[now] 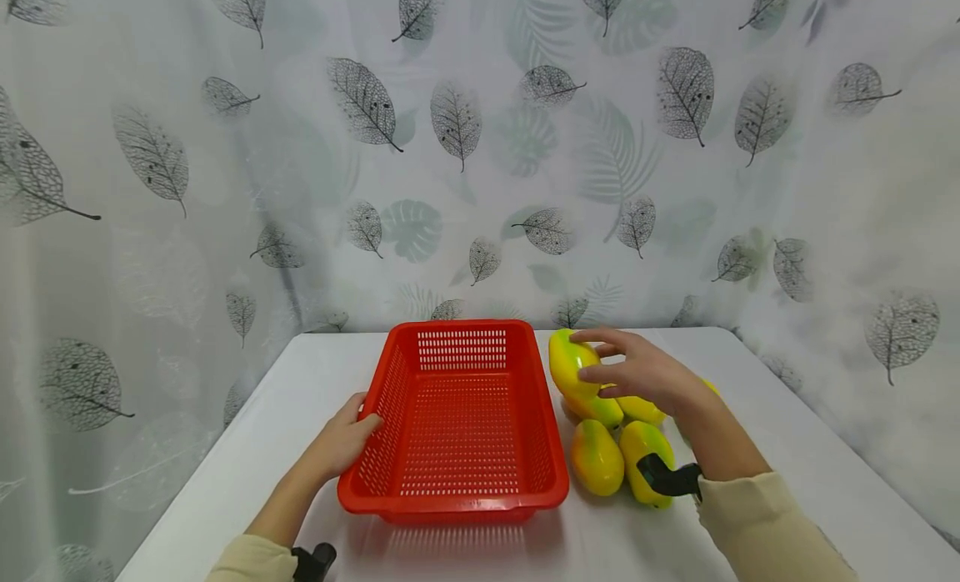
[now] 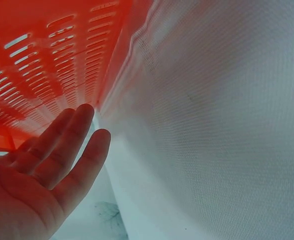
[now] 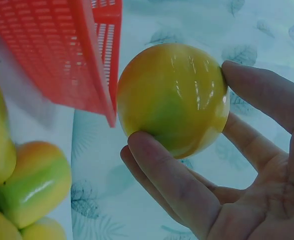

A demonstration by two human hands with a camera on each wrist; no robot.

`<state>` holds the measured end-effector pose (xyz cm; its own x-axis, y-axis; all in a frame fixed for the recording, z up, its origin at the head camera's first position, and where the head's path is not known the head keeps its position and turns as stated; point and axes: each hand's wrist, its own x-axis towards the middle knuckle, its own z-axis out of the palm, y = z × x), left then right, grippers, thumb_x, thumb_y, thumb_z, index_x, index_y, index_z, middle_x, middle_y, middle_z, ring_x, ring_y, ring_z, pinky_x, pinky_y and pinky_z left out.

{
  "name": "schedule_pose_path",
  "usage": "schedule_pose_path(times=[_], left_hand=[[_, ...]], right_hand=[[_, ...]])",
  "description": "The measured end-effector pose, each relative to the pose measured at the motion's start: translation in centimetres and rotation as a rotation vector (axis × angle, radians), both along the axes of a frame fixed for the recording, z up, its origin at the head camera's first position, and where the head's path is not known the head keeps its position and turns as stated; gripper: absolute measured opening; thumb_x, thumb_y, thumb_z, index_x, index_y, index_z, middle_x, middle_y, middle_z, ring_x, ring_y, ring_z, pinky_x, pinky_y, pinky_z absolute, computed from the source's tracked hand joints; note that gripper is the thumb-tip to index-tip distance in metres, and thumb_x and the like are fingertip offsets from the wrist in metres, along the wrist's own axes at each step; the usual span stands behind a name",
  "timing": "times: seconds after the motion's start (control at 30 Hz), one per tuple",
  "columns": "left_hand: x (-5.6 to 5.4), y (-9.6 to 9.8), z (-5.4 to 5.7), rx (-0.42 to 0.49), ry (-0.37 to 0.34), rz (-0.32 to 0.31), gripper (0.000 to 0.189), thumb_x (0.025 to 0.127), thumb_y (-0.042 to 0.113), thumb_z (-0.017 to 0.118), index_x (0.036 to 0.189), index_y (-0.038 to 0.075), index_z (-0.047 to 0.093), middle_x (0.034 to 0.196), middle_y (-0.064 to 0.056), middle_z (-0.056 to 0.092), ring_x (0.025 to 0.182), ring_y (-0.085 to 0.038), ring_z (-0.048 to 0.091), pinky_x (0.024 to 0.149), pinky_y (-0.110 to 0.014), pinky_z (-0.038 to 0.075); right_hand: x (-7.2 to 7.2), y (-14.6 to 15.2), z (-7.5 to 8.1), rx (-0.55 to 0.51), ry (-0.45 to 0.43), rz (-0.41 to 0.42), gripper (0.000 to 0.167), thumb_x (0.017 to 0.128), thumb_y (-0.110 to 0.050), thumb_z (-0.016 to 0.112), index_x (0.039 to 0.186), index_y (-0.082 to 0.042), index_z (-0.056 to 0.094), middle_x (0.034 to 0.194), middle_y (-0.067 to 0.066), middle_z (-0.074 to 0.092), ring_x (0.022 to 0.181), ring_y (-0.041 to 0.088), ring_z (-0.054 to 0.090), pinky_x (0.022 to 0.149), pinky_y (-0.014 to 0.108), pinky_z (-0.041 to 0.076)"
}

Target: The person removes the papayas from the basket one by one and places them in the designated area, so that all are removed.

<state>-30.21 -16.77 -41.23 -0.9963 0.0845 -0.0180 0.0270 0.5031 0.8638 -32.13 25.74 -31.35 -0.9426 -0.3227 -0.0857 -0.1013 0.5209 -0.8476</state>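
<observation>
A red plastic basket [image 1: 461, 503] with slotted walls stands on the white table, nothing inside it. My left hand [image 1: 348, 440] grips its left rim, thumb over the edge; in the left wrist view the fingers [image 2: 69, 145] lie along the outside of the wall. Beyond the basket's right side, my right hand [image 1: 645, 369] holds a yellow-green mango [image 1: 568, 361] between thumb and fingers, raised above other mangoes. The right wrist view shows the held mango [image 3: 174, 100] end-on, close beside the basket rim [image 3: 94, 65].
Several more mangoes lie on the table right of the basket, among them one in front [image 1: 597, 459] and one beside it [image 1: 647, 449]. A leaf-patterned curtain [image 1: 480, 148] hangs behind and around the white table [image 1: 255, 449].
</observation>
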Motion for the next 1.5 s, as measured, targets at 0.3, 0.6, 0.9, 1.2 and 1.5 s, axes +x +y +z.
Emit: schedule_pose_path(times=[0.3,0.6,0.9,1.2,1.5], left_hand=[[-0.1,0.2,0.4,-0.01,0.007,-0.009,0.051,0.102,0.016,0.046,0.149,-0.003,0.038,0.119,-0.024,0.062,0.083,-0.022,0.068,0.07,-0.04,0.063],[-0.1,0.0,0.0,-0.018,0.0,0.001,0.05,0.102,0.017,0.046,0.148,-0.002,0.039,0.12,-0.023,0.062,0.084,-0.022,0.068,0.07,-0.039,0.063],[0.0,-0.2,-0.2,-0.008,0.002,-0.003,0.05,0.103,0.017,0.046,0.148,-0.004,0.038,0.119,-0.024,0.062,0.084,-0.023,0.069,0.071,-0.041,0.063],[0.0,-0.1,-0.1,0.001,0.0,-0.013,0.049,0.103,0.017,0.046,0.147,-0.003,0.038,0.117,-0.024,0.062,0.083,-0.023,0.07,0.07,-0.04,0.064],[-0.1,-0.1,-0.1,0.008,-0.008,-0.004,0.05,0.103,0.016,0.046,0.149,-0.002,0.038,0.118,-0.025,0.062,0.083,-0.024,0.069,0.069,-0.039,0.063]], right_hand=[[1.5,3.3,-0.9,0.015,-0.012,-0.026,0.071,0.096,-0.03,0.072,0.158,-0.015,0.041,0.158,0.032,0.031,0.127,0.039,0.061,0.097,0.049,0.059],[2.9,6.3,-1.5,0.021,-0.031,-0.051,0.076,0.095,-0.034,0.074,0.159,-0.013,0.038,0.158,0.033,0.029,0.124,0.034,0.063,0.097,0.047,0.059],[4.1,8.9,-2.2,0.041,-0.039,-0.07,0.075,0.097,-0.034,0.07,0.159,-0.009,0.035,0.157,0.037,0.028,0.129,0.042,0.056,0.096,0.049,0.06],[4.8,11.6,-3.7,0.046,-0.085,-0.111,0.076,0.1,-0.032,0.067,0.16,-0.005,0.031,0.157,0.039,0.023,0.139,0.054,0.039,0.094,0.046,0.061],[5.2,13.3,-4.9,0.065,-0.151,-0.129,0.074,0.102,-0.034,0.064,0.16,-0.002,0.03,0.155,0.045,0.02,0.137,0.055,0.044,0.094,0.047,0.061]])
